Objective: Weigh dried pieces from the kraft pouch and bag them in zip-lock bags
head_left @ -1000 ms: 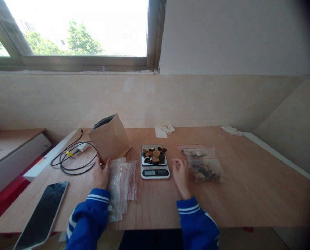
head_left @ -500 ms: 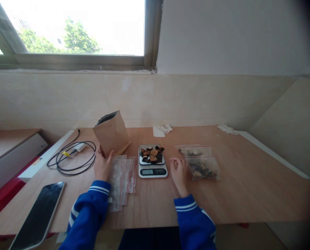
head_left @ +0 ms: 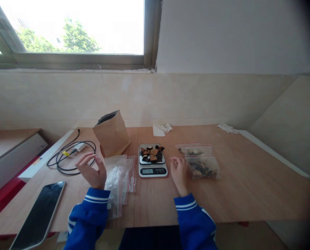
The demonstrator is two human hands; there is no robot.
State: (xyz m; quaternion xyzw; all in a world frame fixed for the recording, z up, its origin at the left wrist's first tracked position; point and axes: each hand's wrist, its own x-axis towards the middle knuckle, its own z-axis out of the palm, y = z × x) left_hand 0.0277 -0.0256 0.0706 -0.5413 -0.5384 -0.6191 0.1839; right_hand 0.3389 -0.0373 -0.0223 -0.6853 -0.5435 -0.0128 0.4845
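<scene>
My left hand point(head_left: 92, 171) is raised and open, with its fingers apart, just above the black cable and holding nothing. A brown kraft paper bag point(head_left: 112, 136) with a dark lining stands upright on the wooden table, just beyond that hand. A stack of empty zip bags point(head_left: 118, 184) lies right of my left hand. My right hand point(head_left: 179, 171) rests loosely curled and empty, between the digital kitchen scale point(head_left: 152, 170) and two filled zip bags point(head_left: 201, 167). Dark and orange-brown dried pieces point(head_left: 152, 154) lie on the scale's plate.
A tablet or phone point(head_left: 37, 215) lies at the table's near left corner. A black cable point(head_left: 71, 160) with a white plug block loops beside the paper bag. Crumpled white tissue point(head_left: 163, 129) lies by the wall, below a window. Low cabinets stand left of the table.
My left hand has let go of the paper bag and moved back and left, its fingers spreading. The bag has settled upright. My right hand has barely moved.
</scene>
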